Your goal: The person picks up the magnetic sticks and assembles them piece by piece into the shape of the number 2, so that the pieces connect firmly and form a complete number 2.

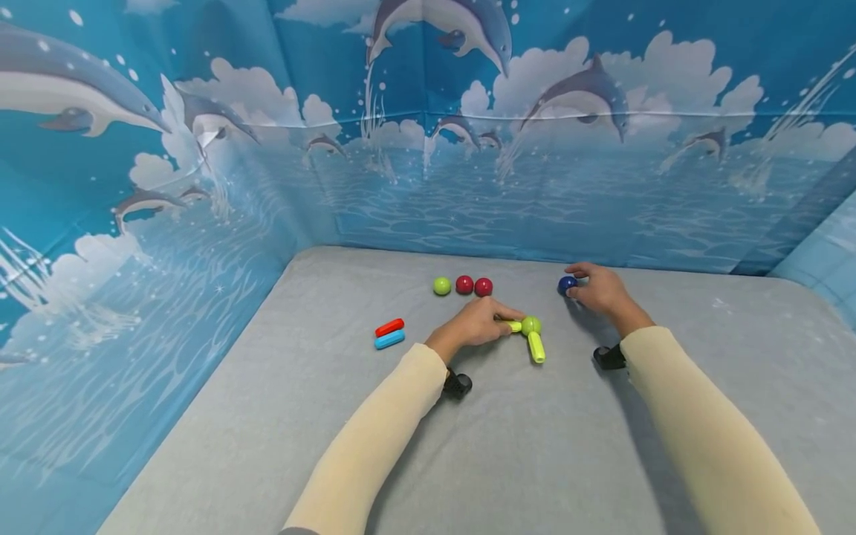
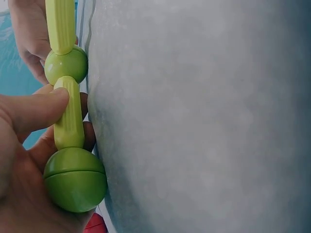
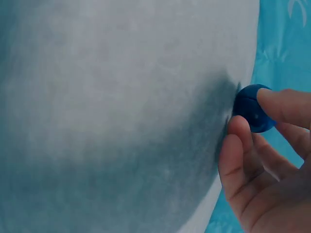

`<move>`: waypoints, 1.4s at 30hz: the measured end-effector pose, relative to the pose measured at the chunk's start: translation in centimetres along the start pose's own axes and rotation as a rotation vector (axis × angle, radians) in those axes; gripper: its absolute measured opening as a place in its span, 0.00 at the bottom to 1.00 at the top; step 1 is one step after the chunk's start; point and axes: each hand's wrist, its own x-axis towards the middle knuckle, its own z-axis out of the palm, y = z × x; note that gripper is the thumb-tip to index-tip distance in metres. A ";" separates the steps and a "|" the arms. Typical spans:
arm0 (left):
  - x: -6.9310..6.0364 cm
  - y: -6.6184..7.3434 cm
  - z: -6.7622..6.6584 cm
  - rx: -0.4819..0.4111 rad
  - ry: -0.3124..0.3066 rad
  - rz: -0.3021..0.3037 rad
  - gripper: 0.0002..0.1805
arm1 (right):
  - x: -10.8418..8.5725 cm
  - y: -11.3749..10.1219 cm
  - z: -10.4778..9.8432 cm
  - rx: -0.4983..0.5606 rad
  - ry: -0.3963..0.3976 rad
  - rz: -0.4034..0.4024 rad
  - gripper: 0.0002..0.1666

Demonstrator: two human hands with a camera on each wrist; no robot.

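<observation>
In the head view my left hand (image 1: pixel 476 321) grips a yellow rod (image 2: pixel 69 119) of a joined toy piece. One green ball (image 1: pixel 531 325) links this rod to a second yellow rod (image 1: pixel 536 348), which points toward me. The left wrist view shows a larger-looking green ball (image 2: pixel 75 179) at the held rod's near end, against the palm; my hand hides it from above. Farther right, my right hand (image 1: pixel 600 290) pinches a dark blue ball (image 3: pixel 251 108) between thumb and fingers, at the grey surface near its back edge.
Behind my left hand sit a loose green ball (image 1: pixel 442 286) and two red balls, one (image 1: pixel 464 284) beside the other (image 1: pixel 484 287). A red rod (image 1: pixel 389 327) and a blue rod (image 1: pixel 390 339) lie side by side to the left. A dolphin-print curtain (image 1: pixel 428 200) borders the grey cloth (image 1: pixel 321 416).
</observation>
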 end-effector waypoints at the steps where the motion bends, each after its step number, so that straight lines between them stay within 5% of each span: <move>1: 0.0 0.0 0.0 -0.003 0.003 -0.002 0.21 | 0.1 0.0 0.0 -0.003 -0.004 -0.006 0.30; 20: 0.0 -0.1 0.1 -0.007 0.007 0.001 0.21 | -1.3 0.7 -0.3 -0.105 -0.008 -0.190 0.27; 31: 0.0 0.3 0.1 -0.013 0.015 0.009 0.21 | -6.2 -0.1 -1.1 -0.222 -0.035 -0.436 0.25; 42: -0.2 0.2 0.0 0.008 0.008 0.017 0.22 | -10.5 -0.3 -0.8 -0.203 -0.082 -0.466 0.24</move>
